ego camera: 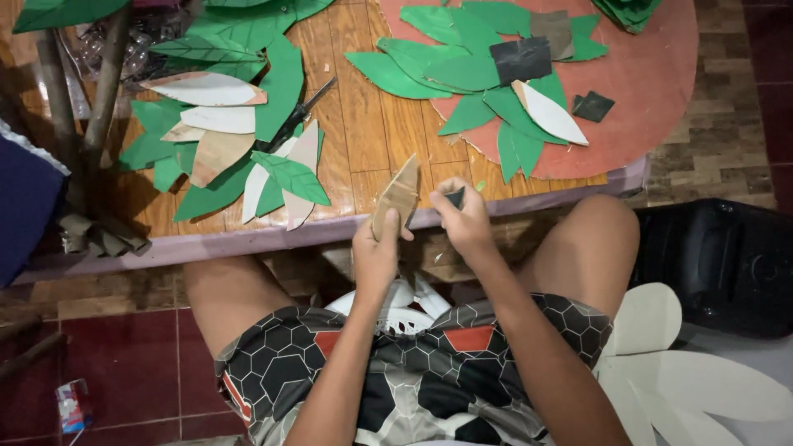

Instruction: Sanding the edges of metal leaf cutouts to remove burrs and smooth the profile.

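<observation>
Hands meet just below the table (248, 239) edge: the left hand (376, 252) pinches a brown cardboard leaf (398, 196) upright, while the right hand (464, 221) grips a small dark piece (455, 196) just beside it. Green paper leaves (462, 70) lie on the tabletop beyond.

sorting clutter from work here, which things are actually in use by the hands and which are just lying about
In use:
- left hand holding a brown leaf-shaped cardboard piece
- right hand gripping a small dark piece

Lying about:
- green paper leaves on the round reddish board
- dark-handled tool on the wooden table
- white basket below
- white cut-outs on the floor
</observation>
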